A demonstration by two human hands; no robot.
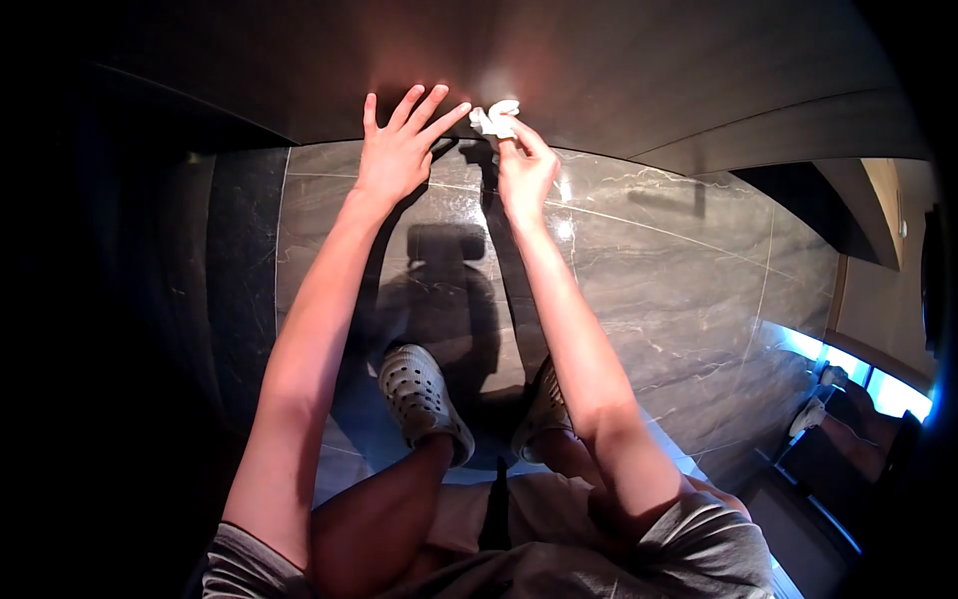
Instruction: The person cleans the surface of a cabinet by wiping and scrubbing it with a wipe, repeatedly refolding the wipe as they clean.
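Note:
My left hand (397,150) rests with its fingers spread against a dark, smooth panel (619,70) in front of me. Beside it, my right hand (527,170) pinches a crumpled white tissue (494,119) between thumb and fingers. The tissue is up against the same panel, close to my left index fingertip. Both arms are stretched forward. Faint reddish reflections of the hands show on the panel's surface.
Grey veined floor tiles (659,250) lie below the panel, with my shadow across them. My feet wear light perforated clogs (414,391). On the right are a reflective dark surface (848,429) and a light-coloured frame (868,200). The left side is dark.

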